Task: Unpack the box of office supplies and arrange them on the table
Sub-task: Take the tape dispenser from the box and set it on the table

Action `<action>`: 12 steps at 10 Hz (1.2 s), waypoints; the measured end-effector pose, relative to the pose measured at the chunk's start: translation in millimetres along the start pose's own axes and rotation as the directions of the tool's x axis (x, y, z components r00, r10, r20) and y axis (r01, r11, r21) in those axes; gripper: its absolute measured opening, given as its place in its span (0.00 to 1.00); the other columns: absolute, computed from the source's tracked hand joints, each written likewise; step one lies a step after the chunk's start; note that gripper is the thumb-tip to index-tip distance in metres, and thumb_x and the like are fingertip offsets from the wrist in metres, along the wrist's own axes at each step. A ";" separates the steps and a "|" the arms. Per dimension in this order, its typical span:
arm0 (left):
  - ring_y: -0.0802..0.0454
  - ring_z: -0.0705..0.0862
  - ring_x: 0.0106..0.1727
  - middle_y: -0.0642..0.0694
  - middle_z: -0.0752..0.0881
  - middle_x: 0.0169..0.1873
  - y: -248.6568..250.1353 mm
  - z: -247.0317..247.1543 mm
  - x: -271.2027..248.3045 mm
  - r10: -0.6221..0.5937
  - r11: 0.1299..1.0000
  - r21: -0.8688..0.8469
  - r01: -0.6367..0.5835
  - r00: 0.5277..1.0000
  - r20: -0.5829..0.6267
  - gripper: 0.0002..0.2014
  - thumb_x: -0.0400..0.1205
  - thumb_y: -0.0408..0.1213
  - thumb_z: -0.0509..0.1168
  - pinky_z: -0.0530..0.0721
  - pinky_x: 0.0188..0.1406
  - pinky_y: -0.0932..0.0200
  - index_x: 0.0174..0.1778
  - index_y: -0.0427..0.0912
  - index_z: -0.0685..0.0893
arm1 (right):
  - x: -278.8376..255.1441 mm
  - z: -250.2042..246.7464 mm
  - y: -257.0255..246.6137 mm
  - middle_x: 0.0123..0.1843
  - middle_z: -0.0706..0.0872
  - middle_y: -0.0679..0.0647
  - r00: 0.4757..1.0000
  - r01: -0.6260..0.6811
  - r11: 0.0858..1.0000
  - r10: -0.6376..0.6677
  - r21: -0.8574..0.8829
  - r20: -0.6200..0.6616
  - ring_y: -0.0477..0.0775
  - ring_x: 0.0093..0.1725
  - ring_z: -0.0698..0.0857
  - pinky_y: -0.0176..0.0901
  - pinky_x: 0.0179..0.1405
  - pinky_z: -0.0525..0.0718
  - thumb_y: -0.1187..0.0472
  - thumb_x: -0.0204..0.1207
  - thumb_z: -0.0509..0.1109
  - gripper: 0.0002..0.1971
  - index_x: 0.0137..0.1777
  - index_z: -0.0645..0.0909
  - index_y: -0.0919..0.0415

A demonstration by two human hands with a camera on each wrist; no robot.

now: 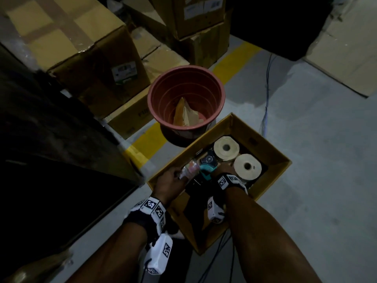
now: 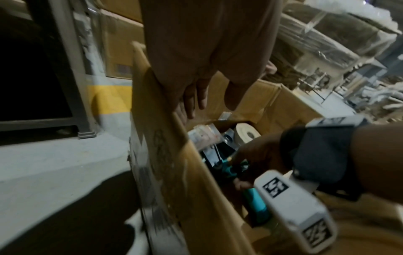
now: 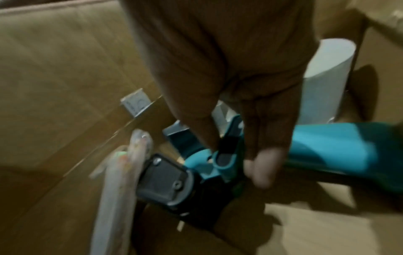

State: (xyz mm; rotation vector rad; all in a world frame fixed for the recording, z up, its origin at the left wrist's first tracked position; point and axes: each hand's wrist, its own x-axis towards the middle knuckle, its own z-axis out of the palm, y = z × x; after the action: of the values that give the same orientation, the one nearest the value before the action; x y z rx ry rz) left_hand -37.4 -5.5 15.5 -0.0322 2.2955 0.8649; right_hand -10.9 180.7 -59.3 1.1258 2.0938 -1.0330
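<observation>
An open cardboard box (image 1: 272, 149) stands on the floor. Two cream paper rolls (image 1: 226, 148) (image 1: 247, 166) sit upright at its far end, one showing in the left wrist view (image 2: 246, 135). My right hand (image 1: 222, 172) is down inside the box, fingers and thumb curled round a teal and black tape dispenser (image 3: 338, 146) near its head (image 2: 229, 168). A clear packet (image 1: 190, 168) with coloured contents leans against the left wall beside the dispenser (image 3: 122, 172). My left hand (image 2: 196, 82) rests with straight fingers on the box's left wall (image 2: 165, 163), holding nothing.
A pink bucket (image 1: 185, 99) holding cardboard scraps stands just beyond the box. Large cartons (image 1: 81, 43) are stacked behind it. A yellow floor line (image 1: 146, 139) runs past. Cables (image 1: 265, 111) trail on the grey floor. A dark furniture frame (image 1: 40, 139) fills the left.
</observation>
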 end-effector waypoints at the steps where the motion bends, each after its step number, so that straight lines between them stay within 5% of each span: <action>1: 0.43 0.84 0.62 0.43 0.86 0.60 1.4 -5.6 -5.1 -0.036 0.991 -0.128 0.031 0.999 -0.033 0.39 0.62 0.64 0.68 0.82 0.64 0.45 0.65 0.43 0.81 | -19.4 -11.9 -7.9 0.72 0.79 0.62 0.999 -0.033 0.995 0.034 0.097 -0.006 0.61 0.71 0.79 0.44 0.57 0.78 0.61 0.78 0.70 0.24 0.73 0.75 0.66; 2: 0.45 0.83 0.61 0.44 0.86 0.58 7.7 -6.4 -11.9 -0.045 0.990 -0.136 0.038 0.998 -0.046 0.36 0.66 0.65 0.68 0.82 0.64 0.49 0.64 0.44 0.81 | -16.4 -21.1 -12.6 0.70 0.81 0.63 0.998 -0.053 0.979 0.056 0.195 -0.009 0.61 0.68 0.82 0.41 0.50 0.80 0.64 0.76 0.71 0.22 0.71 0.78 0.66; 3: 0.46 0.85 0.54 0.46 0.88 0.54 9.1 0.7 -17.7 -0.002 1.000 -0.015 0.002 0.999 -0.052 0.21 0.78 0.57 0.66 0.81 0.52 0.57 0.59 0.46 0.83 | -29.5 -33.4 -9.5 0.66 0.84 0.63 0.999 -0.028 0.992 0.032 0.125 -0.031 0.62 0.64 0.84 0.44 0.52 0.84 0.62 0.76 0.72 0.19 0.66 0.81 0.65; 4: 0.42 0.85 0.56 0.42 0.88 0.55 10.3 10.6 -28.9 0.030 0.996 0.077 -0.032 0.999 0.024 0.18 0.78 0.51 0.67 0.80 0.52 0.56 0.60 0.45 0.84 | -42.3 -53.4 -11.3 0.66 0.84 0.64 0.986 0.015 1.000 -0.011 0.025 -0.166 0.66 0.64 0.83 0.50 0.56 0.82 0.57 0.77 0.72 0.19 0.65 0.81 0.66; 5: 0.40 0.86 0.56 0.40 0.88 0.55 6.1 13.1 -43.0 0.049 0.997 0.051 -0.053 0.996 0.068 0.15 0.78 0.44 0.67 0.84 0.56 0.51 0.58 0.44 0.85 | -46.8 -57.8 -11.2 0.68 0.82 0.66 0.990 0.052 0.983 -0.073 -0.174 -0.120 0.66 0.66 0.82 0.51 0.62 0.82 0.57 0.73 0.77 0.24 0.66 0.79 0.69; 6: 0.36 0.84 0.56 0.33 0.85 0.52 -3.2 5.3 -42.3 0.052 0.997 0.053 -0.055 0.997 0.065 0.10 0.80 0.40 0.65 0.80 0.48 0.56 0.52 0.37 0.82 | -43.2 -33.1 3.5 0.71 0.80 0.60 0.997 0.073 0.926 -0.080 -0.371 -0.005 0.66 0.67 0.81 0.61 0.59 0.85 0.56 0.70 0.78 0.30 0.71 0.76 0.61; 7: 0.38 0.84 0.58 0.36 0.85 0.59 -5.8 -4.4 -31.7 0.019 1.000 0.004 -0.019 0.998 0.065 0.16 0.81 0.37 0.65 0.81 0.50 0.53 0.65 0.40 0.80 | -21.6 -1.4 18.2 0.72 0.78 0.58 0.992 0.117 0.863 -0.077 -0.492 0.101 0.66 0.67 0.81 0.67 0.58 0.84 0.43 0.65 0.75 0.36 0.74 0.74 0.53; 8: 0.41 0.83 0.62 0.41 0.85 0.60 -3.0 -4.8 -25.9 0.044 0.999 0.030 -0.046 0.997 0.064 0.17 0.81 0.36 0.66 0.82 0.53 0.56 0.67 0.41 0.80 | 31.1 20.3 35.3 0.68 0.82 0.55 0.993 0.100 0.838 -0.047 -0.536 0.112 0.66 0.63 0.83 0.69 0.51 0.86 0.40 0.62 0.73 0.32 0.69 0.79 0.47; 9: 0.47 0.81 0.56 0.49 0.80 0.51 3.6 -3.1 -27.3 0.063 0.998 0.021 -0.064 0.996 0.068 0.14 0.83 0.36 0.65 0.74 0.41 0.63 0.64 0.43 0.82 | 12.3 7.8 22.1 0.65 0.85 0.55 0.994 0.080 0.844 -0.026 -0.531 0.109 0.66 0.61 0.84 0.71 0.52 0.85 0.50 0.68 0.74 0.23 0.65 0.83 0.48; 10: 0.47 0.82 0.48 0.46 0.86 0.51 -1.3 -5.3 -23.6 0.007 0.991 -0.132 0.004 0.997 0.079 0.10 0.77 0.42 0.69 0.79 0.44 0.57 0.54 0.51 0.82 | -16.4 1.4 4.3 0.68 0.82 0.55 0.993 -0.011 0.862 0.067 -0.507 0.092 0.67 0.65 0.81 0.66 0.51 0.84 0.52 0.74 0.72 0.17 0.63 0.84 0.52; 11: 0.48 0.85 0.49 0.47 0.88 0.50 -10.9 -7.8 -14.7 -0.092 0.959 -0.264 0.104 0.994 0.057 0.11 0.75 0.50 0.71 0.86 0.46 0.55 0.49 0.50 0.83 | -52.0 -3.5 -6.6 0.71 0.81 0.60 0.982 0.002 0.849 0.098 -0.529 0.161 0.67 0.63 0.81 0.65 0.53 0.82 0.51 0.77 0.71 0.17 0.64 0.84 0.53; 12: 0.46 0.86 0.51 0.46 0.88 0.51 -8.9 -7.3 -14.5 -0.069 0.965 -0.248 0.078 0.997 0.045 0.13 0.77 0.50 0.70 0.86 0.50 0.53 0.55 0.50 0.85 | -78.7 -12.4 -9.0 0.73 0.77 0.65 0.979 0.009 0.845 0.102 -0.534 0.179 0.70 0.68 0.78 0.64 0.62 0.81 0.41 0.77 0.68 0.31 0.74 0.76 0.58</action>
State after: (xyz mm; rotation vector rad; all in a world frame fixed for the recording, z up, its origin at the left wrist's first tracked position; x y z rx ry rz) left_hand -28.3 -19.7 23.1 -0.2100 2.1248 1.1018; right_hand 19.7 152.9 9.4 0.7485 1.9950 -0.4588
